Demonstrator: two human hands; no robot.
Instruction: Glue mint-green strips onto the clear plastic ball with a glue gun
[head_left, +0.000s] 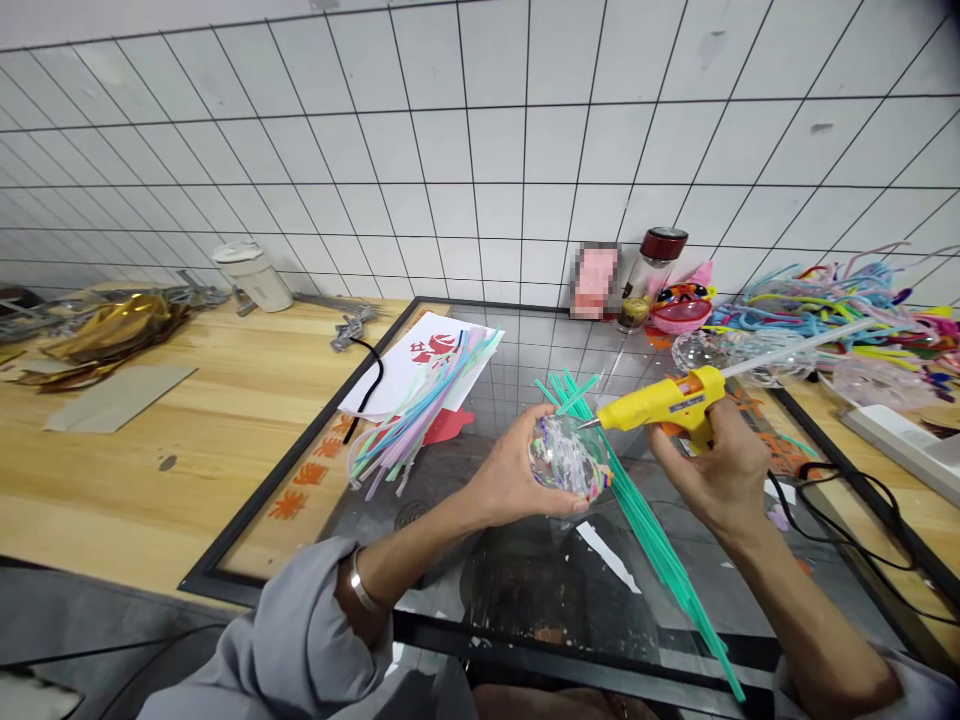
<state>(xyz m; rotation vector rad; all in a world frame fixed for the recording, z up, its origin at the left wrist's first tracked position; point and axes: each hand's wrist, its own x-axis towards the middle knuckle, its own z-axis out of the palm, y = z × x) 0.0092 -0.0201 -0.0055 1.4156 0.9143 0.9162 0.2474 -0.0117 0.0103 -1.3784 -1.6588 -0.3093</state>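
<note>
My left hand (504, 470) is closed round a clear plastic cup-like piece (566, 455) with whitish and multicoloured bits on it. In my right hand (724, 465) is a yellow hot glue gun (660, 402), a clear glue stick (799, 348) poking out of its back. The gun's metal nozzle points left and is at the clear piece's upper edge; whether it touches cannot be made out. Beneath both hands, a bundle of green pipe cleaners (656, 530) lies slantwise across the glass-topped table. I cannot see how far the trigger is pressed.
Pastel pipe cleaners (427, 405) lie on a white sheet (390, 360) at left. A glass bottle (649, 280) and a pink figure (682, 302) stand by the wall. Colourful pipe cleaners (817, 295) pile up at right, near a power strip (904, 450) and black cord (855, 535).
</note>
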